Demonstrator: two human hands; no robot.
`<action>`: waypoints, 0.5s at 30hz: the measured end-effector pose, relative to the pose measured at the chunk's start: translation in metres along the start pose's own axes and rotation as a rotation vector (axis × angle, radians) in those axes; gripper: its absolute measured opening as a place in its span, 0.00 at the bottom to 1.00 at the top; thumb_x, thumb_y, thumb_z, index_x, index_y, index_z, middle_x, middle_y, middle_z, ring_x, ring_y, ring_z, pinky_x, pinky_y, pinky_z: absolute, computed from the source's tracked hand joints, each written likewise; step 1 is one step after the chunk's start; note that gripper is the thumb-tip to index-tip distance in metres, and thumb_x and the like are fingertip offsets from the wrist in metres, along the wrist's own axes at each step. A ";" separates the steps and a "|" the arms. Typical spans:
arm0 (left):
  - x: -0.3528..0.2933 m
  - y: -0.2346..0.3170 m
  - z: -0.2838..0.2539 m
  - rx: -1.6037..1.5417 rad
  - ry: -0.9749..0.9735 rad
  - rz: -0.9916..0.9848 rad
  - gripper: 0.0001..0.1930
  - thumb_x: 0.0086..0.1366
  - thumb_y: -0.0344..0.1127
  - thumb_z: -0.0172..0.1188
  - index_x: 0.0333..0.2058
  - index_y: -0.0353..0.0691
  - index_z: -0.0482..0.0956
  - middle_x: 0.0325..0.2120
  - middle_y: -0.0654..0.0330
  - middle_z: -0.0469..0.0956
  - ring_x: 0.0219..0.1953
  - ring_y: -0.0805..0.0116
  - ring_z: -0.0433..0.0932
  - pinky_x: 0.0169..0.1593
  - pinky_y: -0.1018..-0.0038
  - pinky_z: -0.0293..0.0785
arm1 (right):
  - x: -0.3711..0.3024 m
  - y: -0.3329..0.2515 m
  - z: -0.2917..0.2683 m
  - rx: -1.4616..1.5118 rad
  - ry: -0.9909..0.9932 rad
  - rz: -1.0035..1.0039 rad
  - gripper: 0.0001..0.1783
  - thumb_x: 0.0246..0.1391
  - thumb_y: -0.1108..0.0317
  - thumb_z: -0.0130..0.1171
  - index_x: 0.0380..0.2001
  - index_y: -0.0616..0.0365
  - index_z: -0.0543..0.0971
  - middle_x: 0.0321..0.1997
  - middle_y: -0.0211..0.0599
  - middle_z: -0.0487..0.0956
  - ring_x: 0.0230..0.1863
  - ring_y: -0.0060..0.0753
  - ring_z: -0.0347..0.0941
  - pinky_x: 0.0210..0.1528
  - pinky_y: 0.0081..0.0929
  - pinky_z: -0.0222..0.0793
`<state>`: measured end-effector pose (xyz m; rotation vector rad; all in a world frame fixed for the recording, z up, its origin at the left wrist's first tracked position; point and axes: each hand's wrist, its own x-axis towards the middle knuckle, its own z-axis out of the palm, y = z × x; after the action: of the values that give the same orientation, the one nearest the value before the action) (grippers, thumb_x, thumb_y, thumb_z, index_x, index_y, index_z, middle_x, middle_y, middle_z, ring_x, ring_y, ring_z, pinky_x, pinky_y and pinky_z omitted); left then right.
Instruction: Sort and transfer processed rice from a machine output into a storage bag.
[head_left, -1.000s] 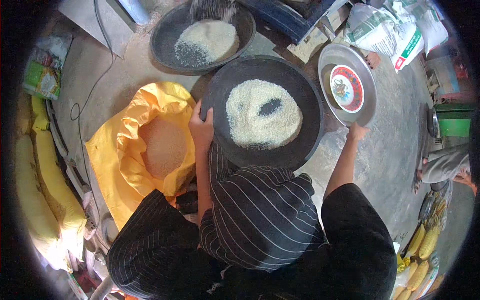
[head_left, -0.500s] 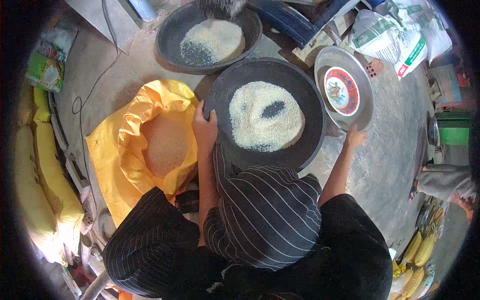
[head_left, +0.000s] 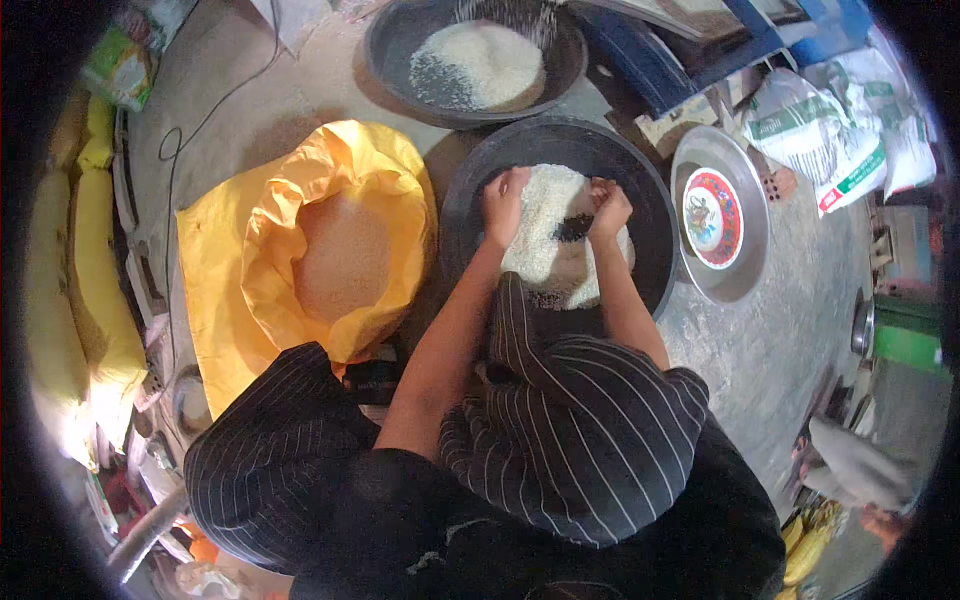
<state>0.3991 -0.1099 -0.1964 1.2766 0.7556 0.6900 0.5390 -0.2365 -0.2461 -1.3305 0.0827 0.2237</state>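
Both hands are over a wide black pan [head_left: 470,195] that holds a heap of white rice grains [head_left: 545,230]. At the heap's left edge, my left hand [head_left: 506,206] is closed, its fingers curled in. My right hand [head_left: 609,208] is closed too, near the heap's right side beside a dark bare patch. Whether either hand has grains in it is hidden. Right of the pan, a shiny metal basin [head_left: 755,250] holds a bowl [head_left: 713,218] with a red patterned rim. An open yellow sack [head_left: 225,280] of brownish grain [head_left: 345,250] stands to the left.
A second dark pan [head_left: 390,75] lies beyond, with pale grains falling onto its heap [head_left: 490,65]. White printed bags [head_left: 830,135] sit at far right. Full yellow sacks [head_left: 105,280] line the left side. A thin cable [head_left: 215,120] crosses the floor.
My left hand has left the black pan's rim and my right hand the metal basin's rim. Both have moved inward over the rice and closed. The view has shifted slightly.
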 end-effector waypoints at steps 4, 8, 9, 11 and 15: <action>0.019 -0.042 -0.008 -0.084 0.031 -0.097 0.24 0.67 0.47 0.42 0.38 0.30 0.79 0.33 0.56 0.79 0.38 0.72 0.75 0.45 0.77 0.67 | -0.003 0.011 0.038 0.162 -0.054 0.027 0.19 0.57 0.65 0.42 0.27 0.70 0.78 0.26 0.38 0.78 0.28 0.27 0.71 0.36 0.24 0.66; 0.022 -0.054 0.026 -0.466 0.031 -0.104 0.27 0.68 0.50 0.39 0.40 0.31 0.78 0.36 0.57 0.78 0.39 0.70 0.74 0.47 0.75 0.67 | -0.013 0.027 0.057 0.222 -0.240 0.093 0.22 0.57 0.64 0.37 0.35 0.72 0.77 0.38 0.46 0.78 0.42 0.37 0.71 0.50 0.31 0.62; 0.021 -0.060 0.020 -0.450 0.084 -0.117 0.26 0.68 0.50 0.39 0.41 0.31 0.78 0.37 0.57 0.78 0.39 0.69 0.74 0.47 0.75 0.67 | -0.028 0.029 0.069 0.216 -0.256 0.123 0.22 0.57 0.64 0.37 0.35 0.72 0.77 0.38 0.46 0.78 0.42 0.37 0.71 0.50 0.31 0.62; 0.018 -0.054 0.025 -0.486 0.112 -0.188 0.26 0.68 0.50 0.40 0.40 0.30 0.78 0.36 0.57 0.78 0.38 0.69 0.74 0.46 0.75 0.68 | -0.051 0.017 0.082 0.212 -0.146 0.234 0.25 0.54 0.63 0.35 0.40 0.73 0.75 0.45 0.48 0.75 0.45 0.40 0.71 0.53 0.32 0.62; 0.019 -0.049 0.025 -0.679 0.256 -0.404 0.24 0.65 0.51 0.44 0.31 0.35 0.80 0.28 0.59 0.78 0.30 0.71 0.75 0.37 0.76 0.70 | -0.070 0.016 0.079 0.322 -0.240 0.456 0.30 0.49 0.59 0.35 0.45 0.75 0.71 0.50 0.52 0.72 0.50 0.47 0.68 0.55 0.39 0.62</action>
<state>0.4316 -0.1169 -0.2440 0.4053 0.8563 0.6985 0.4619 -0.1641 -0.2291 -0.9421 0.2102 0.7247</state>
